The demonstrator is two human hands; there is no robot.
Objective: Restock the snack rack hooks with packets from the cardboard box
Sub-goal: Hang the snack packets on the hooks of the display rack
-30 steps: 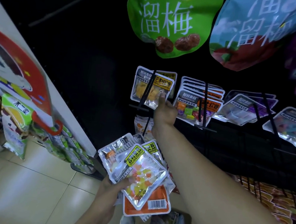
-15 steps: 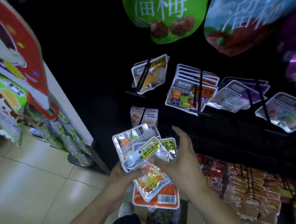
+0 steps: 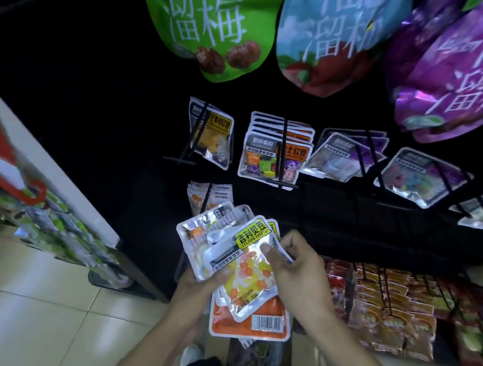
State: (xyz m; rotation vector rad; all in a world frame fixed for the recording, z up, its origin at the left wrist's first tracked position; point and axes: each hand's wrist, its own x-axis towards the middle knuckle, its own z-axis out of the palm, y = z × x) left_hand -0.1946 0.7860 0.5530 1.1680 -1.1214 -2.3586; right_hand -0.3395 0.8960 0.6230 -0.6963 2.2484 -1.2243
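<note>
My left hand (image 3: 194, 289) grips a fanned stack of snack packets (image 3: 218, 230) from below, in front of the black rack. On top lies a clear jelly bean packet (image 3: 245, 267) with a yellow-green label. My right hand (image 3: 296, 272) pinches that top packet at its right edge, thumb on its face. Under the stack sits an orange packet (image 3: 250, 319) with a barcode. Above, the rack hooks (image 3: 282, 148) carry rows of similar packets; the leftmost hook (image 3: 194, 137) bears a mango candy packet (image 3: 213, 139). The cardboard box (image 3: 256, 358) shows partly below the stack.
Big green (image 3: 211, 23), blue (image 3: 328, 37) and purple (image 3: 463, 71) bags hang overhead. Red and orange packets (image 3: 393, 312) fill the lower right hooks. A white display stand (image 3: 57, 182) with green packets stands at left. Tiled floor (image 3: 30, 310) lies below.
My right hand left the mango packet on the leftmost hook, came down to the stack and now pinches the top packet. The view has tilted and moved closer.
</note>
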